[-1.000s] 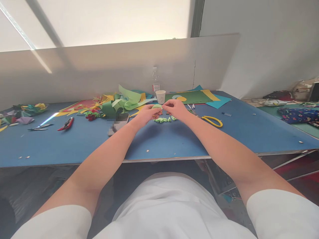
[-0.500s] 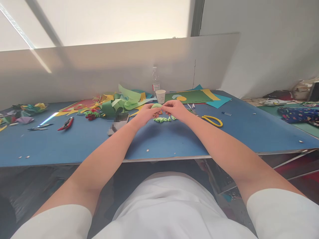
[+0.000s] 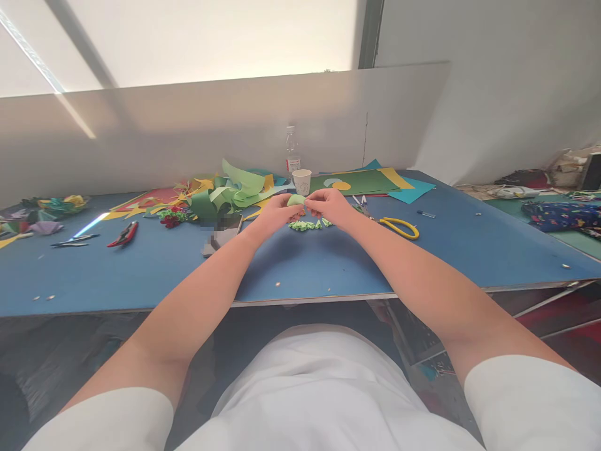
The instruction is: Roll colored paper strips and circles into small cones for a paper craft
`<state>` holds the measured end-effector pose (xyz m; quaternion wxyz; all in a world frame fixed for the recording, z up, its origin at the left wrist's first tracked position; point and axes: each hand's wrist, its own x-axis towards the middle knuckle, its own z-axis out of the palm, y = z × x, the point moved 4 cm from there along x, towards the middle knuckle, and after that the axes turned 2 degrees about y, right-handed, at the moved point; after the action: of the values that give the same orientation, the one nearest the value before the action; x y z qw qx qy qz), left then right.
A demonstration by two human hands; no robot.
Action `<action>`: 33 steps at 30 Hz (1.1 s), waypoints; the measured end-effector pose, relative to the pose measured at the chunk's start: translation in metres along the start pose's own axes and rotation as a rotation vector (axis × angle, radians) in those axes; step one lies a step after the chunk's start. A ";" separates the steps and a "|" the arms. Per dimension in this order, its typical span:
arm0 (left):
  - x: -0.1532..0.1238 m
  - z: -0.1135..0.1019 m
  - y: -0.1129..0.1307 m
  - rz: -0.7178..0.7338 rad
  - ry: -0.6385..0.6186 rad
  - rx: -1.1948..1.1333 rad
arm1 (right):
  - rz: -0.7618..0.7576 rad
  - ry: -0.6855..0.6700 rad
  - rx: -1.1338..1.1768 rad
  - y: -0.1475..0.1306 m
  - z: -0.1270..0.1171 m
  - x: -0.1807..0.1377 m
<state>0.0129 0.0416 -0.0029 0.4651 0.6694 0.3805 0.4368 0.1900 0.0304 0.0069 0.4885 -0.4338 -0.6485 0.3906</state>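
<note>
Around our hands lie a paper cup (image 3: pixel 302 181) and clear bottle (image 3: pixel 292 150) just behind, yellow-handled scissors (image 3: pixel 399 228) to the right, a heap of green paper strips (image 3: pixel 232 191) to the left. Our left hand (image 3: pixel 275 214) and right hand (image 3: pixel 331 207) meet, both pinching a pale green paper piece (image 3: pixel 295 200) above the small folded green bits (image 3: pixel 307 225). The blue table (image 3: pixel 164 263) fronts a pale board under a bright window.

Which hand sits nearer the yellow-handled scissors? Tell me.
Right. The right hand pinches the light green paper piece together with the left hand, and the yellow-handled scissors lie just beyond its outer side.
</note>
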 end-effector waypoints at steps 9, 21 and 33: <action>0.001 0.000 0.000 -0.027 -0.007 0.043 | -0.019 -0.026 -0.076 -0.003 0.001 -0.004; -0.003 0.003 0.001 -0.033 -0.005 0.015 | -0.005 -0.035 -0.091 -0.007 0.002 -0.006; 0.000 0.002 0.002 -0.089 -0.054 -0.198 | -0.112 -0.057 -0.018 -0.010 -0.001 -0.006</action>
<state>0.0151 0.0407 -0.0009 0.5580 0.6141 0.3520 0.4331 0.1901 0.0221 0.0148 0.4869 -0.3900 -0.6888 0.3692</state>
